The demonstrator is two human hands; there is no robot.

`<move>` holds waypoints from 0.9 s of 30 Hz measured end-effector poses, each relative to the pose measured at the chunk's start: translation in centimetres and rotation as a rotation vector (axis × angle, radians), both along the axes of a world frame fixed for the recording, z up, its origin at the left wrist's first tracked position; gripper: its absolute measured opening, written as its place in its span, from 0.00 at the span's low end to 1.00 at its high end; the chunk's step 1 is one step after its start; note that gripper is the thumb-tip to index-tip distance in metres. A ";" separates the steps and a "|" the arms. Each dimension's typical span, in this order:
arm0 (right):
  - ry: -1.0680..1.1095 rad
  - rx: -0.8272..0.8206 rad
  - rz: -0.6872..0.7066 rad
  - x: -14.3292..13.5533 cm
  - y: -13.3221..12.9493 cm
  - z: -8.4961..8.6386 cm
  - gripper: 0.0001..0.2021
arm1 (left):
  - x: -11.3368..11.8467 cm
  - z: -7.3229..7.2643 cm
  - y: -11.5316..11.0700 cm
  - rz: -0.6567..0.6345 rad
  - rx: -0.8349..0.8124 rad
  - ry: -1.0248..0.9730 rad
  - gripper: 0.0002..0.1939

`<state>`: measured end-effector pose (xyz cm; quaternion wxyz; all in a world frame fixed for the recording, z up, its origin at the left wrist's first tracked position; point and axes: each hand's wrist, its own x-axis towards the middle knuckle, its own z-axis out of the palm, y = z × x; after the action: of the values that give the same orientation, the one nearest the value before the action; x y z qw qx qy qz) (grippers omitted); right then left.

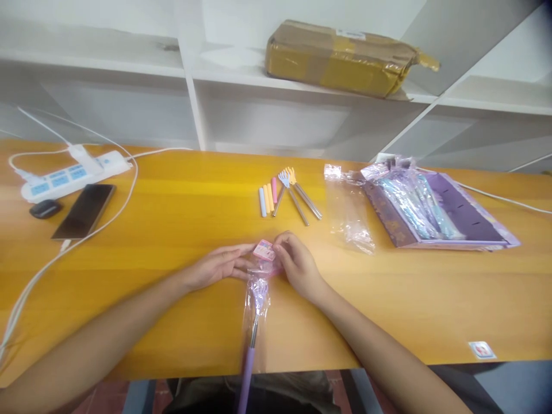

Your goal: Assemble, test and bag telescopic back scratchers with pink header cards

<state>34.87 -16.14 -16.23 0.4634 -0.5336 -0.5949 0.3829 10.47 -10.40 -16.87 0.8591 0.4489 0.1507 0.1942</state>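
In the head view, a purple back scratcher (259, 293) with a metal shaft lies inside a clear plastic bag, its purple handle reaching past the table's front edge. A small pink printed card (264, 250) is at the top of that bag. My left hand (222, 265) holds the bag's top from the left, fingers partly behind it. My right hand (297, 265) pinches the card's right edge between thumb and curled fingers. Beyond my hands lie several unbagged scratcher heads (288, 177) on metal shafts, beside loose blue, yellow and pink handle sleeves (268, 198).
A flat clear bag (349, 215) lies right of the metal shafts. A purple display box (487, 227) holds several bagged scratchers. At left are a power strip (60, 183), a phone (84, 211), a black case (45, 209) and cables. A taped parcel (340, 60) rests on the shelf.
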 end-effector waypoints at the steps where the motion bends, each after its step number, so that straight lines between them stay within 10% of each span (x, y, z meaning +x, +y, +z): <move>1: 0.019 -0.001 -0.006 0.0 0.0 0.0 0.11 | -0.1 -0.1 0.0 -0.007 0.011 0.009 0.30; 27: 0.302 -0.005 -0.114 1.7 0.4 2.1 0.19 | 0.3 0.2 0.5 -0.030 0.021 -0.072 0.29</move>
<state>36.53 -15.78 -14.16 0.5673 -0.5042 -0.4862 0.4331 10.74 -9.90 -16.62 0.8620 0.4529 0.1108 0.1990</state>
